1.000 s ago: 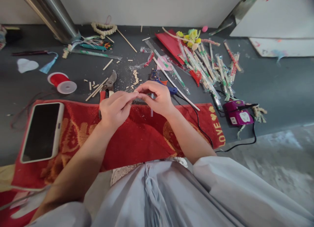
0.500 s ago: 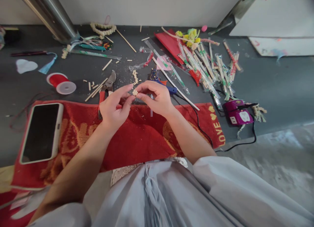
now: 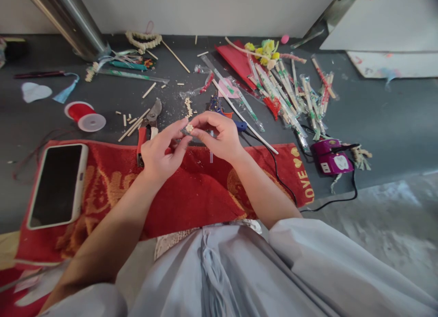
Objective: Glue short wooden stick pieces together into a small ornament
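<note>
A small pale cluster of short wooden stick pieces is pinched between the thumb and forefinger of my right hand. My left hand is close against its left side, thumb and forefinger parted around it; whether a fingertip touches it I cannot tell. Under the left hand lie pruning shears with red and white handles. Short cut stick pieces form a little pile just beyond the fingers. A blue glue gun, partly hidden, lies behind my right hand.
A red towel covers the table's front edge, with a phone on its left. Red thread spool, loose sticks and wrapped chopsticks lie around. A purple power adapter stands at right, its black cord trailing over the edge.
My left thumb and hand have shifted slightly down, away from the cluster, and more of the shears' white handle shows. My right hand keeps its pinch, almost in place.
</note>
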A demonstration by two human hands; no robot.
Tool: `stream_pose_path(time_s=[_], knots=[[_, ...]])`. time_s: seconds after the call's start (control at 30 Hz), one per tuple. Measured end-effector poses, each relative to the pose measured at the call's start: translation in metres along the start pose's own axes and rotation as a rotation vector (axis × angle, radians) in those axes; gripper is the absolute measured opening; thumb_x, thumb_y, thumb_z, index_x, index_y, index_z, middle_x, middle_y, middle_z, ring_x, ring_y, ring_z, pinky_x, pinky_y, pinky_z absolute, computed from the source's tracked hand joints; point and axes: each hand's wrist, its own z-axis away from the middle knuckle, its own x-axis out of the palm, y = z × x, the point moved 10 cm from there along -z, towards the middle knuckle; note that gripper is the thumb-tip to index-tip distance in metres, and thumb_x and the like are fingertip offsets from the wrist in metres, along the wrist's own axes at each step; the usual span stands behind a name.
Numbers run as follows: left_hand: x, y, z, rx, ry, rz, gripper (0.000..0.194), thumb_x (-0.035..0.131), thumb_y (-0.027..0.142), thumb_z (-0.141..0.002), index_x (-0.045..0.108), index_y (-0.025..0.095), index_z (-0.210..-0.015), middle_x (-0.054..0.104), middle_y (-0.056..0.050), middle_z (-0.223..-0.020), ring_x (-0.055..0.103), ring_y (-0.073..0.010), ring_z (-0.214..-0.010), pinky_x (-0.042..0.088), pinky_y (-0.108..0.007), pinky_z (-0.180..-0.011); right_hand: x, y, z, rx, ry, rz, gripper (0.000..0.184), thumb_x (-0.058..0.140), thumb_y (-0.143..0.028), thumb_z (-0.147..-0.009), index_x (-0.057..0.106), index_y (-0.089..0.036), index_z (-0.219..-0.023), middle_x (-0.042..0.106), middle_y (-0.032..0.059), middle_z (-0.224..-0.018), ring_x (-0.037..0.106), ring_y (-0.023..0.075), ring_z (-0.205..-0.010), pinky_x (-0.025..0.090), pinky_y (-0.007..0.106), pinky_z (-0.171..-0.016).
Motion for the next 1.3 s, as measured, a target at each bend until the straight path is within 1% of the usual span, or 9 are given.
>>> stream_pose_path(time_s=[0.17, 0.33, 0.4, 0.6, 0.73, 0.9, 1.1, 1.2, 1.3], knots=[[0.000, -0.003, 0.003, -0.030, 0.004, 0.022, 0.031, 0.060, 0.032, -0.089, 0.061, 0.023, -0.118, 0.075, -0.001, -0.082, 0.063, -0.0085, -0.054, 0.052, -0.020, -0.057, -0.001, 0.001, 0.000, 0.005, 0.002, 0.014, 0.018, 0.062, -0.033, -0.088, 0.066, -0.015, -0.090, 0.069, 0.0008, -0.086, 0.064, 0.0075, -0.079, 0.054, 0.022, -0.072], [-0.006, 0.016, -0.003, 0.143, 0.053, -0.017, 0.018, 0.063, 0.023, -0.086, 0.067, 0.021, -0.104, 0.076, -0.001, -0.089, 0.069, -0.0098, -0.066, 0.053, -0.018, -0.062, -0.001, -0.003, 0.000, -0.032, -0.007, 0.050, 0.019, 0.062, -0.034, -0.089, 0.066, -0.016, -0.090, 0.069, 0.0005, -0.084, 0.063, 0.0072, -0.078, 0.053, 0.021, -0.072], [-0.006, 0.019, -0.004, 0.154, 0.049, -0.026, 0.013, 0.062, 0.021, -0.087, 0.067, 0.021, -0.099, 0.077, -0.001, -0.089, 0.071, -0.0104, -0.070, 0.054, -0.019, -0.064, -0.001, -0.006, 0.000, -0.060, -0.007, 0.053, 0.017, 0.062, -0.032, -0.089, 0.066, -0.016, -0.089, 0.069, 0.0000, -0.083, 0.063, 0.0067, -0.077, 0.052, 0.020, -0.071], [-0.003, 0.005, -0.002, -0.007, 0.003, -0.018, 0.006, 0.060, 0.025, -0.089, 0.064, 0.023, -0.092, 0.076, -0.001, -0.085, 0.069, -0.0109, -0.063, 0.053, -0.021, -0.057, 0.001, -0.013, 0.000, -0.110, -0.022, 0.090, 0.015, 0.060, -0.029, -0.090, 0.065, -0.015, -0.089, 0.069, 0.0002, -0.084, 0.062, 0.0063, -0.077, 0.052, 0.019, -0.070], [-0.003, -0.004, 0.003, -0.082, 0.014, 0.031, 0.014, 0.061, 0.029, -0.088, 0.061, 0.024, -0.101, 0.075, -0.001, -0.088, 0.069, -0.0115, -0.061, 0.050, -0.022, -0.050, 0.002, -0.014, 0.000, -0.125, -0.037, 0.111, 0.017, 0.057, -0.031, -0.092, 0.063, -0.015, -0.090, 0.068, 0.0010, -0.084, 0.062, 0.0070, -0.078, 0.052, 0.021, -0.071], [0.000, -0.007, 0.002, -0.115, -0.013, 0.044, 0.015, 0.060, 0.032, -0.088, 0.062, 0.025, -0.101, 0.075, -0.002, -0.089, 0.069, -0.0124, -0.062, 0.049, -0.024, -0.051, 0.004, -0.010, 0.000, -0.098, -0.058, 0.117, 0.020, 0.055, -0.035, -0.093, 0.063, -0.016, -0.091, 0.068, 0.0019, -0.086, 0.062, 0.0085, -0.080, 0.052, 0.023, -0.073], [0.002, -0.002, -0.004, -0.071, -0.066, -0.038, 0.012, 0.056, 0.032, -0.090, 0.065, 0.026, -0.093, 0.075, -0.003, -0.085, 0.068, -0.0140, -0.065, 0.052, -0.026, -0.058, 0.003, -0.009, 0.000, -0.074, -0.051, 0.107, 0.021, 0.056, -0.036, -0.092, 0.064, -0.017, -0.090, 0.069, 0.0014, -0.085, 0.062, 0.0079, -0.078, 0.052, 0.022, -0.071], [0.001, -0.004, -0.001, -0.071, -0.043, -0.022, 0.008, 0.059, 0.032, -0.088, 0.062, 0.024, -0.088, 0.072, -0.002, -0.078, 0.067, -0.0137, -0.062, 0.049, -0.025, -0.054, 0.002, -0.009, 0.000, -0.086, -0.041, 0.104, 0.020, 0.057, -0.035, -0.092, 0.063, -0.017, -0.089, 0.069, 0.0019, -0.085, 0.062, 0.0080, -0.078, 0.052, 0.022, -0.072], [0.001, -0.014, 0.003, -0.157, -0.011, 0.079, 0.014, 0.063, 0.033, -0.085, 0.057, 0.024, -0.093, 0.070, -0.001, -0.078, 0.064, -0.0121, -0.056, 0.046, -0.024, -0.048, 0.001, -0.009, 0.000, -0.084, -0.035, 0.098, 0.021, 0.057, -0.036, -0.092, 0.064, -0.016, -0.089, 0.069, 0.0018, -0.085, 0.062, 0.0080, -0.079, 0.053, 0.022, -0.072]])
